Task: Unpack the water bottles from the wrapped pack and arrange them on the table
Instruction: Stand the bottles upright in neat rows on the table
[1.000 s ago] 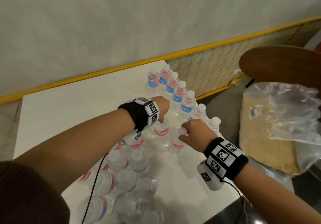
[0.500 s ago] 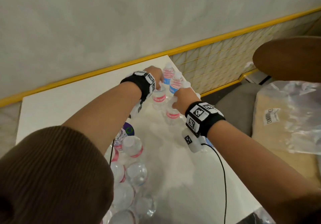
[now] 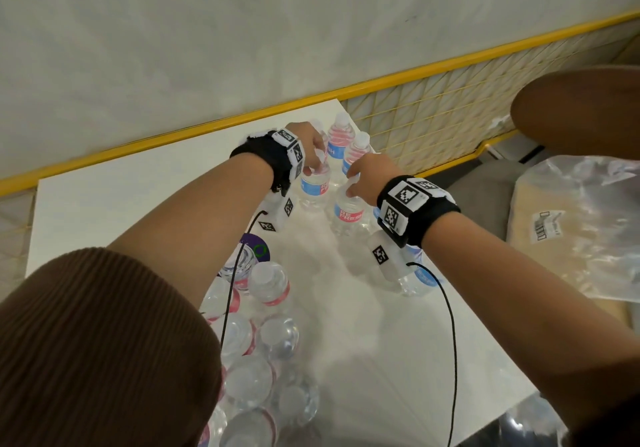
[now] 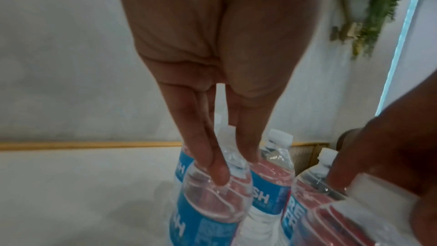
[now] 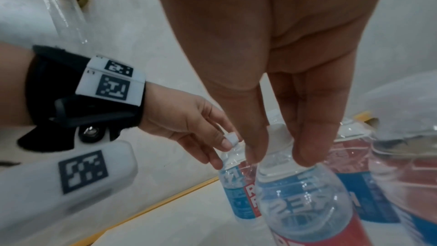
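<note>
My left hand pinches the neck of an upright blue-labelled bottle near the far right corner of the white table. In the left wrist view, my left hand holds that bottle just below the cap. My right hand pinches the cap of a red-and-blue labelled bottle just right of it. The right wrist view has my right hand on this bottle. A row of bottles stands along the right edge behind them. The opened pack lies near me with several bottles.
A yellow wire grid rail and a pale wall border the table's far side. Off the right edge a clear plastic bag rests on a seat, beside a brown rounded chair back. Wrist-camera cables hang over the table.
Both hands have carried their bottles away from the pack toward the far right corner, up beside the far end of the row.
</note>
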Tool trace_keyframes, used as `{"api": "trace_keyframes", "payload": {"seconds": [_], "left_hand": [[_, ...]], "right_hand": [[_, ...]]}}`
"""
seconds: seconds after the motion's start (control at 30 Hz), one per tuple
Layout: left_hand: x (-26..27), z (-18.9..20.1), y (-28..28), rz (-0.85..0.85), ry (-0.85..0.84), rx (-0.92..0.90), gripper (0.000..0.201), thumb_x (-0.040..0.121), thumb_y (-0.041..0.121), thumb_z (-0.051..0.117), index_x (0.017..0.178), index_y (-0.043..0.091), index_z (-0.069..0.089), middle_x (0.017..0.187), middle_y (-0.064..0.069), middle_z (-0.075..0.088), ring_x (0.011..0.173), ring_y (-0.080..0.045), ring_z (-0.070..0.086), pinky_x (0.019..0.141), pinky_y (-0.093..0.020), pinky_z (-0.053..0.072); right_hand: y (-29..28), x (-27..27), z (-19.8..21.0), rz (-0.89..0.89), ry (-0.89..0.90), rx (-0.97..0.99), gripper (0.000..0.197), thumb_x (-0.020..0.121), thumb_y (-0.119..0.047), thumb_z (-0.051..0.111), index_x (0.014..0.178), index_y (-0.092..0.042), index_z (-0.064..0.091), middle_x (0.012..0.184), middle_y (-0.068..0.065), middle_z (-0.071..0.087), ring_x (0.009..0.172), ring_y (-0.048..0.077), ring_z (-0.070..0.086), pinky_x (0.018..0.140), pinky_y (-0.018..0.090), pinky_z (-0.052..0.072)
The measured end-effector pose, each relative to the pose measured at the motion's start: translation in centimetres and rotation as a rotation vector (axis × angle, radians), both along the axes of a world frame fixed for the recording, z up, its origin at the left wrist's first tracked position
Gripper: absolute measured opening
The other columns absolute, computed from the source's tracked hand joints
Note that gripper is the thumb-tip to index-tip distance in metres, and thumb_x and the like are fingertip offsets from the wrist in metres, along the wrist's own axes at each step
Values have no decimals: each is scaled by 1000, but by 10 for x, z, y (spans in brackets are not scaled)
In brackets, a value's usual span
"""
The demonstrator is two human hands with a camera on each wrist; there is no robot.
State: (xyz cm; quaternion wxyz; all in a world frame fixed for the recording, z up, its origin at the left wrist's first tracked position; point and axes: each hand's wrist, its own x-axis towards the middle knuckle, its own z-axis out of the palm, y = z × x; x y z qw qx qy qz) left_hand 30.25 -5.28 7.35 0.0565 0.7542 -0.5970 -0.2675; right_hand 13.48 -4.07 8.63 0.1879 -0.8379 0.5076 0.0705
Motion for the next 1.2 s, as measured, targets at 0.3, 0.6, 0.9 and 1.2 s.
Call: {"api": "trace_keyframes", "payload": {"seconds": [0.3,0.6,0.9,1.2], "left_hand": [[6,-14,4,92,186,-51,49,78,26,76,123,14,61,86,-2,64,68,-20,68,62,-24,50],[13,-17,9,-1,62,-121,52,79,42,71,125,22,61,121,-6,65,105,-24,59,79,-24,37],[17,-18,8,-11,131,-120,45,81,34,71,120,14,64,106,-3,63,87,-17,51,79,-21,36],[13,-19,8,-16,80,-132,49,82,37,69,125,14,61,126,-6,63,113,-26,58,81,-22,36]], "right_hand": [[1,4,7,-44,52,-17,39,87,-13,64,125,-17,62,128,7,57,116,25,55,90,27,45],[4,9,6,-85,116,-41,39,88,-18,63,124,-3,58,125,15,59,114,29,57,94,33,48],[6,5,12,-40,143,-58,38,89,-10,61,127,-17,61,131,7,56,119,27,53,96,29,43],[6,4,4,-97,62,-57,33,86,-11,64,119,-19,66,123,7,60,112,26,57,82,26,43]]}}
